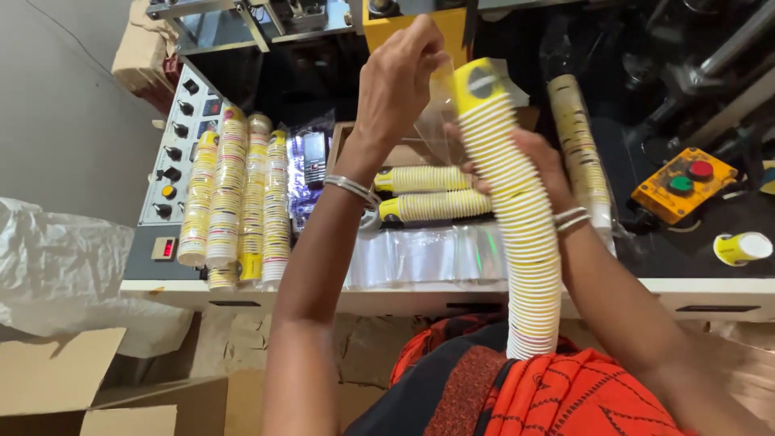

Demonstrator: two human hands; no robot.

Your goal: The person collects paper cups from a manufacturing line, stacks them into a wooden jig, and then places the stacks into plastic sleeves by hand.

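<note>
- Here, the tall stack of paper cups (521, 234) leans upright against my lap, over the tabletop (452, 297) edge.
- My right hand (529, 157) fingers wrap it near the top.
- My left hand (395, 77) fingers pinch the clear plastic sleeve (440, 105) beside its tip.
- Bagged cup stacks (238, 198) lie left.

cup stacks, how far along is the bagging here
Done: four wrapped stacks lie beside the control panel. In hand: the right hand holds a tall stack of yellow-and-white cups while the left hand pinches a clear plastic sleeve at its top; the sleeve covers little yet. Left: two bare stacks on the bench, one loose cup at right.
</note>
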